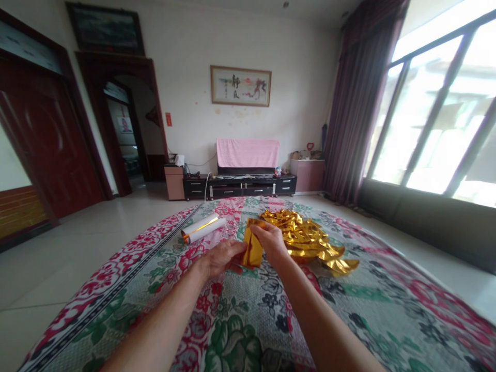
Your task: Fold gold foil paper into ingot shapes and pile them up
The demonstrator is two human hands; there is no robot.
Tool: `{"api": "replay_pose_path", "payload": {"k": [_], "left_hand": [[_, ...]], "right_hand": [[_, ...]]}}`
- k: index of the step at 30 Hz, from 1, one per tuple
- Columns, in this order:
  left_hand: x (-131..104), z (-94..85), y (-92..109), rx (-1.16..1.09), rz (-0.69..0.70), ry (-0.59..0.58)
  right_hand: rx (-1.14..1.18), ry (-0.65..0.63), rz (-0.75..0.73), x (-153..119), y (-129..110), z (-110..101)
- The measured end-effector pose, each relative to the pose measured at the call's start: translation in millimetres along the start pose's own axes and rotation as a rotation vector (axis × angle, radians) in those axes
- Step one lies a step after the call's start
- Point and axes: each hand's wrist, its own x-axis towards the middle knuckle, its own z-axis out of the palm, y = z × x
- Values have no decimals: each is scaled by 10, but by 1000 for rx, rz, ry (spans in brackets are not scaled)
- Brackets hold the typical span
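Between my two hands is a sheet of gold foil paper (pixel 253 252), folded into a narrow upright rectangle with a crease down it. My left hand (pixel 225 258) grips its left edge between thumb and fingers. At the top right corner, my right hand (pixel 270 237) pinches the same sheet. Just right of that hand lies a pile of folded gold foil pieces (pixel 306 232), pointed at their ends. To the left rests a roll of sheets (pixel 203 228), white outside with gold showing at its end and along a strip.
A round table with a flowered cloth (pixel 232 341) spreads under everything. Beyond it stands a low black cabinet (pixel 196 187) with a pink towel (pixel 248 152) draped over a screen. Large windows (pixel 430 113) and a purple curtain (pixel 351 103) are at the right.
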Motion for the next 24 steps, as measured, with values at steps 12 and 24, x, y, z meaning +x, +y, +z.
{"api": "replay_pose_path", "payload": {"k": [12,24], "left_hand": [[43,-50,-57,20,15,22],[57,-10,-47,53,11,74]], "right_hand": [[-12,-15,-15,-6,4,0],[-33,11,-14,-10,-23,13]]}}
